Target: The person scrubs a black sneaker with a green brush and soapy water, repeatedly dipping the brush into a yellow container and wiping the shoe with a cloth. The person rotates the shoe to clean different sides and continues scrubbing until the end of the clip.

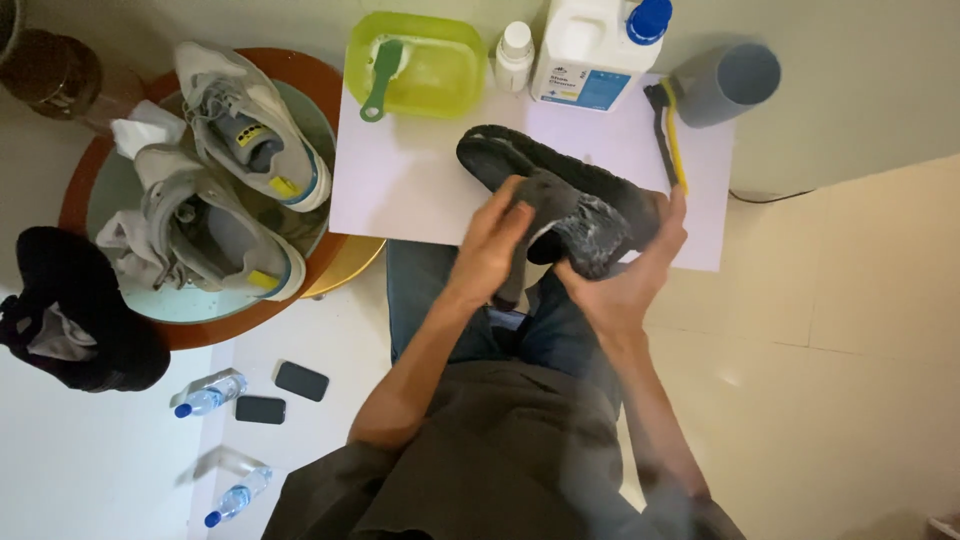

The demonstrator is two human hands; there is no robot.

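Two grey sneakers [215,170]: in the round basin [310,75] beside me.
Black shoe [560,190]: one, over my lap, above the white sheet [400,180].
My hands: left hand [490,245] presses a dark cloth [545,200] on it; right hand [640,270] clamped underneath.
Water bottles [210,393]: two, on the floor.
Phones [300,380]: two.

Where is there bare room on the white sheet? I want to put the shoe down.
The white sheet is bare below the green tub, left of the black shoe. Its far edge is crowded: small bottle, white jug, grey cup, brush.
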